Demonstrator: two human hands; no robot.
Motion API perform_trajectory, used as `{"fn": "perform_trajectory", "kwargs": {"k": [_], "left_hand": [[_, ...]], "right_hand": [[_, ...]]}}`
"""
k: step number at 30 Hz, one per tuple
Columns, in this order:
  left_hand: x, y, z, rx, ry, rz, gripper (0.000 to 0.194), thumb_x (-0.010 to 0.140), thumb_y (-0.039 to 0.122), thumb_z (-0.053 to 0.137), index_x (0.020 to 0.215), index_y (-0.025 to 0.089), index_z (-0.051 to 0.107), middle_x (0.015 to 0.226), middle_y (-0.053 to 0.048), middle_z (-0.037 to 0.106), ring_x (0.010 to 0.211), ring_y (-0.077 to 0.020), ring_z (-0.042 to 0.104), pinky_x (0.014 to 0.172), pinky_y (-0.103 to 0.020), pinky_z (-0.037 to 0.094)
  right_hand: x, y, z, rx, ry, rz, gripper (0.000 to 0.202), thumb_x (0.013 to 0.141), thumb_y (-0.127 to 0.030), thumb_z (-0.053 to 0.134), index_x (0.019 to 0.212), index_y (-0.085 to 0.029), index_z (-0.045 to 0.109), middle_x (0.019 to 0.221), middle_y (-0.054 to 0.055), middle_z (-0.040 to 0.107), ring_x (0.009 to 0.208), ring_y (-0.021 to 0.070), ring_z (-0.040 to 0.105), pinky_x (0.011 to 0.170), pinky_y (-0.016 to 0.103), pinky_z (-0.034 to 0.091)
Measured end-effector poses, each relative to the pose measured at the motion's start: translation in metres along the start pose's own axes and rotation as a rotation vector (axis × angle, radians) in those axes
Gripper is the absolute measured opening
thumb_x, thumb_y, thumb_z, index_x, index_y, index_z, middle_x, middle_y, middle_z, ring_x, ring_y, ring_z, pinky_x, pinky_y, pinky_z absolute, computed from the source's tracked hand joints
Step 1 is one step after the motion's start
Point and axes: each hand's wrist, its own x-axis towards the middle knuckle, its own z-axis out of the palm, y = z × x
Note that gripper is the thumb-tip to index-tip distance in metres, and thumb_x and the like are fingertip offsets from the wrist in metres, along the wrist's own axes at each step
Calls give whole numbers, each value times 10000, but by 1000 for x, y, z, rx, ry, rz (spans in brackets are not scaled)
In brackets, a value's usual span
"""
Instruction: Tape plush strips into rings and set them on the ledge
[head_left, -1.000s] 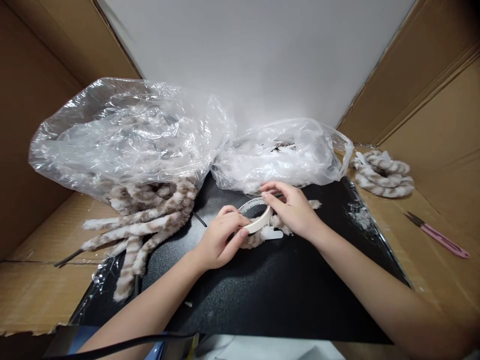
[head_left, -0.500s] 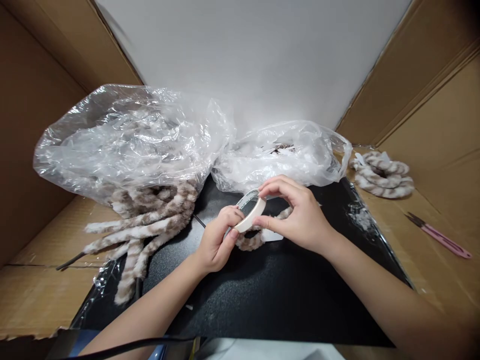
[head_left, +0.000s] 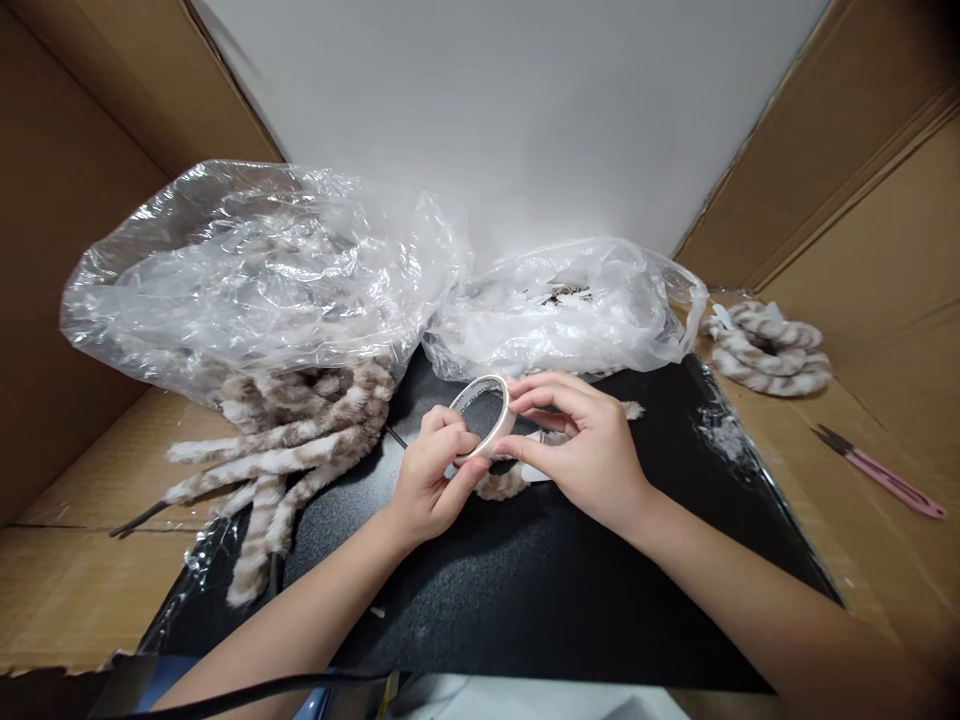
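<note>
A roll of white tape point(head_left: 496, 432) is held up between both hands over the black surface. My left hand point(head_left: 435, 475) is closed on the roll's lower left side, fingers curled into the ring. My right hand point(head_left: 589, 440) pinches the roll's right edge with thumb and fingertips. Below the roll lies a fluffy brown-and-white striped coil point(head_left: 501, 486), partly hidden by the hands, with a white tag point(head_left: 534, 473) beside it.
Striped fluffy strips point(head_left: 277, 465) spill from a large clear bag point(head_left: 262, 270) at the left. A second clear bag point(head_left: 555, 320) sits behind the hands. Coiled fluffy pieces point(head_left: 772, 350) and pink-handled scissors point(head_left: 881, 475) lie on cardboard at the right.
The tape roll has turned so its ring opening shows more, and it has shifted slightly left. My right-hand fingers have moved lower along its edge.
</note>
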Motion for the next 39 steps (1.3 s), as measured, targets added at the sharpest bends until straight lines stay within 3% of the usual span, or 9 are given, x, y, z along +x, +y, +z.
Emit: {"fn": "perform_trajectory", "kwargs": {"k": [6,17,25,33,39], "left_hand": [[0,2,2,63,35,-5,231,971,315,453,799,194,550,624,1,467,687,-169,429,611,-296,385],[-1,1,5,92,6,-27,224,954,283,470,758,193,534,613,6,464,668,-165,433,620,-301,390],[1,3,6,173,16,-45,199,920,244,497,731,192,534,580,8,491,658,-170,448,644,-318,382],[2,3,4,132,-45,-22,252,940,279,464,705,196,503,570,11,484,638,-169,440,638,-324,373],[3,1,4,151,-75,-6,253,944,277,471,706,195,501,559,14,491,639,-169,452,655,-325,369]], "right_hand": [[-6,0,9,-9,64,-12,124,738,-170,781,821,-210,698,1032,58,693,1012,204,672,770,282,584],[3,5,0,-56,-101,76,140,740,-168,767,736,-191,629,1018,44,609,998,189,631,814,305,542],[3,0,1,-139,0,40,225,710,-157,786,862,-207,628,831,3,688,806,173,667,784,320,552],[5,0,-3,-209,-33,14,110,788,-117,680,794,-203,611,761,-7,683,734,157,657,717,279,516],[1,5,-1,-289,-114,-15,151,848,-76,546,876,-214,491,823,2,600,775,154,588,703,273,463]]}}
